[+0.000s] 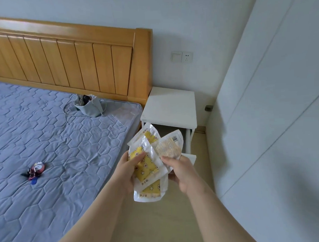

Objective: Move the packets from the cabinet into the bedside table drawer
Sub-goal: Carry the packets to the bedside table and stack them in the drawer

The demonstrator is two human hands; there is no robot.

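Both hands are out front, mid-frame, holding a fan of packets (147, 167) in the air. My left hand (128, 170) grips the yellow star-print ones, thumb pressed across the top face and fingers behind. My right hand (180, 171) pinches the lower edge of the pale barcode packet (169, 147), fingers curled. The packets overlap and touch each other, and their top corners reach up over the bedside table (170, 104) front edge in view. The drawer (191, 157) is pulled out, its white front panel just beside my right hand; the packets hide most of the opening. The mattress (47, 143) edge runs close on the left and the white cabinet wall (272, 117) stands on the right, with a strip of bare floor (176, 219) between them. A grey bag (88, 107) and a small toy (34, 170) lie on the mattress, well apart from the hands.
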